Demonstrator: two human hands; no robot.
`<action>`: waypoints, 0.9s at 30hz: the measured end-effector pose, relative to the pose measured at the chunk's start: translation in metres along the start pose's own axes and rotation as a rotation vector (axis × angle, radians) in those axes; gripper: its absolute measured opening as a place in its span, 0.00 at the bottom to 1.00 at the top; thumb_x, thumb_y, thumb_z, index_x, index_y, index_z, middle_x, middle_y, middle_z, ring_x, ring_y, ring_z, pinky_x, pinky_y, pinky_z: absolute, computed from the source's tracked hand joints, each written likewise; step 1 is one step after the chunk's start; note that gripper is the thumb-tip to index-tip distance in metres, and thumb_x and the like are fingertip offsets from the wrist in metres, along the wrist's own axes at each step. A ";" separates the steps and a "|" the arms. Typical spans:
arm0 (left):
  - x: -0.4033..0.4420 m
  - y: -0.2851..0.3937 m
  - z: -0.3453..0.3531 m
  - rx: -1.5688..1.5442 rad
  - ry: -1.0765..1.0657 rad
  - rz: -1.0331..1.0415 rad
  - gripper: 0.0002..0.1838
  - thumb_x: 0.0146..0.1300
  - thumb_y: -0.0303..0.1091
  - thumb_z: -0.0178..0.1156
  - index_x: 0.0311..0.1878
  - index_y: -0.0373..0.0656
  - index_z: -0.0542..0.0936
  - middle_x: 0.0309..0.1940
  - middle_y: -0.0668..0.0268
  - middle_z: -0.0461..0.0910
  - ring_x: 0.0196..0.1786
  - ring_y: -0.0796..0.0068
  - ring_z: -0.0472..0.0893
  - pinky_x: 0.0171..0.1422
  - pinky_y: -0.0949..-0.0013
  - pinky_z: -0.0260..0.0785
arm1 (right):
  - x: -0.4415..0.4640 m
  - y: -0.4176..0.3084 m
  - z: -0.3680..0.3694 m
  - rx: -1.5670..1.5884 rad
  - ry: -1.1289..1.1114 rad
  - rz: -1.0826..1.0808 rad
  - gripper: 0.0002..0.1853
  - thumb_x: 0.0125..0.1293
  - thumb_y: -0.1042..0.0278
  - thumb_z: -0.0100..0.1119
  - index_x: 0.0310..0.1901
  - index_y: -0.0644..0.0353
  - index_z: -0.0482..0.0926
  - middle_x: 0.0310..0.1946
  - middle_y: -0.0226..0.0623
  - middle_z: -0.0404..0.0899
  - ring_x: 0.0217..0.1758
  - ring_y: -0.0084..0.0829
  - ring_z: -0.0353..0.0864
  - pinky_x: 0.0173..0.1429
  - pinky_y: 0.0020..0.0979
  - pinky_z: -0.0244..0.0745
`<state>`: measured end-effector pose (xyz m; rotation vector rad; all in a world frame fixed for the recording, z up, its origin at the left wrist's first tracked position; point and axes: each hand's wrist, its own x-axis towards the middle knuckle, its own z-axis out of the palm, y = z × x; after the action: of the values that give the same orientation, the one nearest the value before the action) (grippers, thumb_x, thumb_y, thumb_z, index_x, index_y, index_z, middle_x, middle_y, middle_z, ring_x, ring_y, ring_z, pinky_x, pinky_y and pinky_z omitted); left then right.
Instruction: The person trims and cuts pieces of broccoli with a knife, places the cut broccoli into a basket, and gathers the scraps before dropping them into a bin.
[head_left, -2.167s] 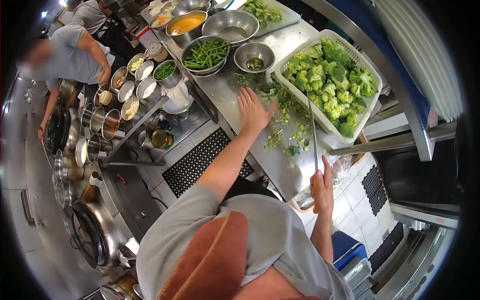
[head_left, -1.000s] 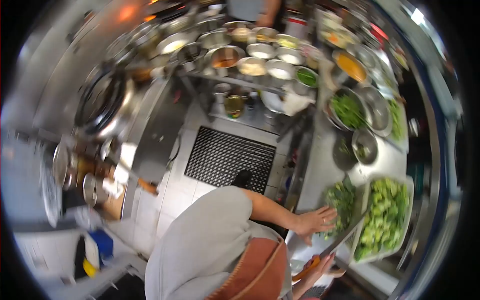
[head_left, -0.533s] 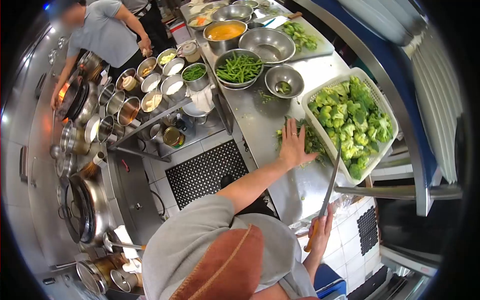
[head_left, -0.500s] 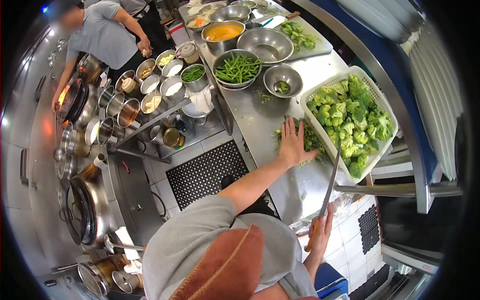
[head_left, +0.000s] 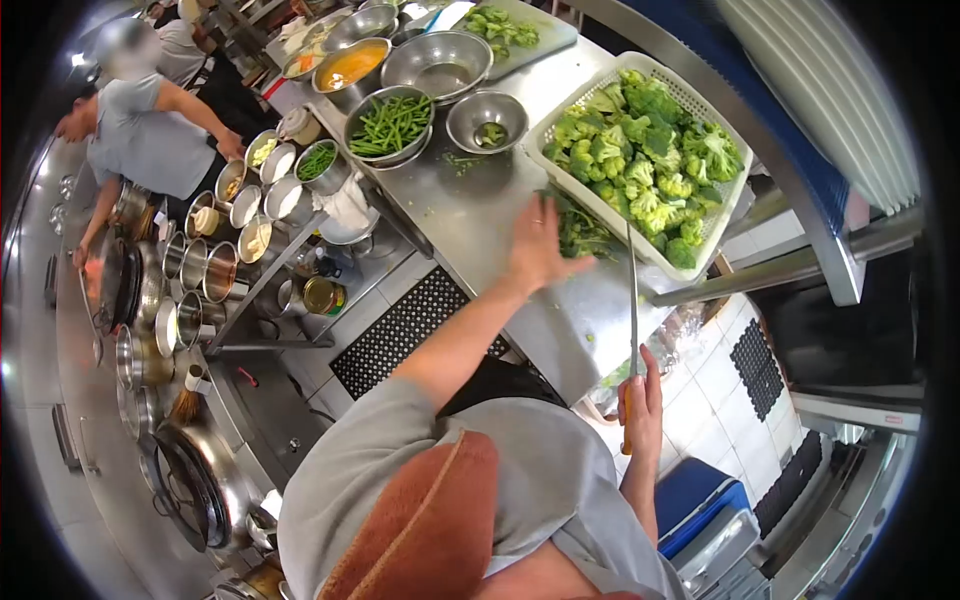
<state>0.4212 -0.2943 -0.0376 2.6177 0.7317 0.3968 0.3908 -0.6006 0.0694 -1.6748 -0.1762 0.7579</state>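
Observation:
My left hand [head_left: 540, 250] is spread over the steel worktop [head_left: 480, 205], slightly blurred, beside a heap of green leafy trimmings [head_left: 582, 228]. Whether it touches the metal I cannot tell. In my right hand [head_left: 644, 398], at the worktop's near end, is a long knife [head_left: 633, 310] held by its orange-yellow handle. The blade points away from me, its tip near the side of a white plastic basket [head_left: 565, 178]. Broccoli florets [head_left: 650, 160] are heaped in that basket.
Green beans [head_left: 392, 125] fill a bowl beside smaller metal bowls. Beyond lies a cutting board [head_left: 525, 55] with chopped greens. A metal rail [head_left: 770, 262] and stacked plates [head_left: 820, 100] stand right. Left, a co-worker [head_left: 150, 130] is at the stove among several pots.
The view has turned, shifting the worktop up and left. My left hand has drawn off the trimmings to their left side. The knife now stands more upright in view, still in my right hand.

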 end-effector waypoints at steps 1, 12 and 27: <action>0.000 0.020 -0.007 -0.065 -0.030 0.003 0.66 0.48 0.69 0.67 0.75 0.23 0.53 0.75 0.31 0.50 0.79 0.35 0.50 0.83 0.48 0.41 | 0.001 0.001 0.002 -0.013 -0.015 0.008 0.29 0.78 0.62 0.46 0.77 0.60 0.55 0.24 0.23 0.61 0.23 0.15 0.57 0.26 0.21 0.56; 0.034 0.024 0.014 -0.105 0.107 -0.046 0.28 0.59 0.45 0.64 0.56 0.34 0.73 0.61 0.46 0.71 0.68 0.47 0.65 0.73 0.49 0.57 | -0.013 0.026 -0.009 -0.021 0.039 0.111 0.40 0.74 0.43 0.55 0.79 0.50 0.52 0.30 0.29 0.67 0.28 0.23 0.60 0.32 0.28 0.62; 0.071 -0.039 0.007 -0.425 -0.002 0.442 0.20 0.54 0.40 0.68 0.47 0.37 0.82 0.35 0.44 0.83 0.39 0.45 0.85 0.46 0.54 0.78 | -0.036 0.053 -0.002 -0.138 0.201 0.082 0.29 0.77 0.59 0.50 0.75 0.58 0.61 0.21 0.25 0.67 0.23 0.18 0.63 0.26 0.25 0.60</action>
<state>0.4660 -0.2273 -0.0496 2.3471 0.0416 0.5988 0.3489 -0.6340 0.0346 -1.8871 -0.0194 0.6447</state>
